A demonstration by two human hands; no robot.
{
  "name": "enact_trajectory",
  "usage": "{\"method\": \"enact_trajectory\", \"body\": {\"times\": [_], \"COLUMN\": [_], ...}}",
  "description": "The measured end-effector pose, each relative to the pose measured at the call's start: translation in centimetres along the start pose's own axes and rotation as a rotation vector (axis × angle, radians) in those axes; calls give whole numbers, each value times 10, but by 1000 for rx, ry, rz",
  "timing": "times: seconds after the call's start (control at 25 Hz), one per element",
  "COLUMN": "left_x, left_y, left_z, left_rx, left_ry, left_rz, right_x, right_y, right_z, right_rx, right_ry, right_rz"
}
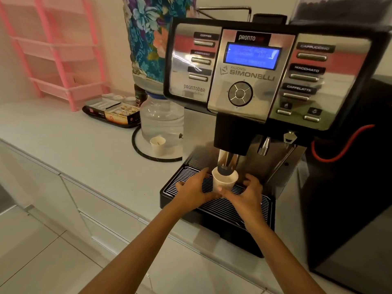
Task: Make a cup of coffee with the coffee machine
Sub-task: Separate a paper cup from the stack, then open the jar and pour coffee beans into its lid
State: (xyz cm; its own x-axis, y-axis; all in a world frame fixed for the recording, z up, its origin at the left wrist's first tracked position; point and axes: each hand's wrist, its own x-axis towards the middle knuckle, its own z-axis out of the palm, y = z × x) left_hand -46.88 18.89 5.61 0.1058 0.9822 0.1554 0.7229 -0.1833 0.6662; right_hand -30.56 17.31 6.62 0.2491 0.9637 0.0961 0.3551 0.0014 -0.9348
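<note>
Both hands, left hand (194, 187) and right hand (247, 195), cupping upright paper cup (224, 181) at frame centre, seemingly dead under spout (228, 161).

screen (252, 56): text too blurred to read
cup (224, 182): base hidden by thumbs at 6 o'clock
machine (250, 85): top right cut off

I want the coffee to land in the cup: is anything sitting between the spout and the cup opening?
Nothing visible does. The paper cup stands on the drip tray grate right under the spout, its tip at the open rim. The left hand and right hand touch only its sides.
</note>
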Motion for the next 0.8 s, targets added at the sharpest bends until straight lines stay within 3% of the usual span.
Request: {"method": "enact_trajectory", "body": {"times": [0.08,0.16,0.32,0.48,0.8], "left_x": [-8,-17,-36,-44,-21], "left_y": [-12,-28,-80,-147,-270], "left_z": [-11,-27,-83,-173,-362], "left_rx": [3,-38,-166,-165,-53], "left_ry": [-13,7,143,224,318], "left_rz": [1,22,138,110,87], "right_x": [-24,-50,-72,-72,-32], "right_y": [-2,-11,-49,-96,-194], "right_z": [6,20,95,200,375], "right_rx": [91,225,276,283,235], "right_ry": [155,199,12,-141,-234], "right_rz": [-70,-200,-365,-331,-355]}}
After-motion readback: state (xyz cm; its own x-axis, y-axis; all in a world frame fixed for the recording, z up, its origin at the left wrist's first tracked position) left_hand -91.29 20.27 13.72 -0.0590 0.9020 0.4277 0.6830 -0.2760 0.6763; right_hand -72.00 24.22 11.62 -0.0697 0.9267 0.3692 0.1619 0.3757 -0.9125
